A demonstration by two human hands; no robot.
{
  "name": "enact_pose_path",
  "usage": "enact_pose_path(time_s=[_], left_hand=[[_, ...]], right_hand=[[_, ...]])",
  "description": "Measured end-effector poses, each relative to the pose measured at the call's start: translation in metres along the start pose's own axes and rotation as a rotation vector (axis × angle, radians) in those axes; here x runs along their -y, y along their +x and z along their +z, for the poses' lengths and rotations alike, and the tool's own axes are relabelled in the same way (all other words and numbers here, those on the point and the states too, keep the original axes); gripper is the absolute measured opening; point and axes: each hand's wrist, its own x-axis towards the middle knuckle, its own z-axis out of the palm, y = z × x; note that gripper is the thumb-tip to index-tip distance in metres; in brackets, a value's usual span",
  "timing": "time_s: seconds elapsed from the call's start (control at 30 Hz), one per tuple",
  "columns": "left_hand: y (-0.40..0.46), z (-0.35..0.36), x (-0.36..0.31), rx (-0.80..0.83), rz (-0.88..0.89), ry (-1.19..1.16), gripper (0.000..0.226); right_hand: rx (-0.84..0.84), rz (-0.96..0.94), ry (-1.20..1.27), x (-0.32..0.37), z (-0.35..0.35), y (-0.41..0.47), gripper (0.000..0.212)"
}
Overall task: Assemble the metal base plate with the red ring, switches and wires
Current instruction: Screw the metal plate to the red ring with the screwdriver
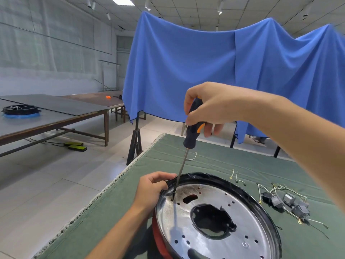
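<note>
both forearms are showing bare, with no sleeves, gloves, rings or watches appearing on them. the left hand (149,189) is entering beside the metal base plate (214,221); the right hand (211,107) is appearing above the plate.

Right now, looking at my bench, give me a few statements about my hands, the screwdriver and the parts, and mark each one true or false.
1. The right hand grips the screwdriver by its handle. True.
2. The screwdriver tip is down at the metal base plate near its far left edge. True.
3. The left hand is picking up a switch. False: it holds the plate's black rim.
4. The switches are already mounted on the plate. False: they lie loose with their wires on the green cloth, right of the plate.
5. The red ring shows under the plate's left side. True.
</note>
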Motion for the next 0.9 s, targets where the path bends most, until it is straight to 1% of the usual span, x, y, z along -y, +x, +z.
enact_pose_path(time_s=[0.03,0.13,0.17,0.27,0.3,0.37,0.4,0.47,0.5,0.63,0.7,0.8,0.83,0.9], left_hand=[[0.001,0.000,0.000,0.003,0.002,0.007,0.036],[0.000,0.000,0.001,0.010,0.003,0.018,0.036],[0.000,0.000,0.001,0.010,0.002,0.016,0.036],[0.000,-0.001,0.001,0.013,0.001,0.007,0.036],[0.000,-0.001,0.000,0.013,0.002,0.007,0.036],[0.001,-0.001,0.000,0.017,0.011,0.013,0.036],[0.001,-0.001,0.000,0.018,0.015,0.015,0.036],[0.000,0.000,0.000,0.017,0.019,0.015,0.036],[0.000,0.000,-0.001,0.017,0.020,0.012,0.036],[0.000,0.000,-0.001,0.020,0.024,0.008,0.036],[0.000,0.000,-0.002,0.024,0.021,0.004,0.036],[0.000,0.001,0.000,0.024,0.021,0.003,0.036],[0.000,0.001,-0.001,0.023,0.019,0.006,0.036],[0.000,0.000,-0.001,0.019,0.018,0.018,0.035]], right_hand=[[-0.034,0.002,-0.031,-0.002,0.002,0.001,0.013],[-0.163,0.073,-0.223,-0.007,0.004,0.004,0.028],[-0.148,0.088,-0.212,-0.007,0.003,0.003,0.029],[0.005,0.047,-0.012,-0.005,-0.003,0.001,0.019],[0.032,0.023,0.019,-0.005,-0.004,-0.001,0.017],[0.015,-0.010,0.008,-0.007,-0.004,-0.003,0.011],[-0.016,-0.007,-0.037,-0.009,-0.004,-0.002,0.012],[-0.083,0.023,-0.160,-0.011,-0.002,0.000,0.023],[-0.091,0.038,-0.182,-0.011,-0.001,0.001,0.027],[0.031,0.028,0.006,-0.006,-0.004,0.000,0.022],[-0.007,0.023,-0.068,-0.005,-0.003,0.001,0.016],[-0.103,0.067,-0.215,-0.004,0.000,0.005,0.028],[-0.084,0.076,-0.204,-0.002,0.000,0.005,0.029],[0.001,0.071,-0.096,0.001,-0.002,0.005,0.025]])
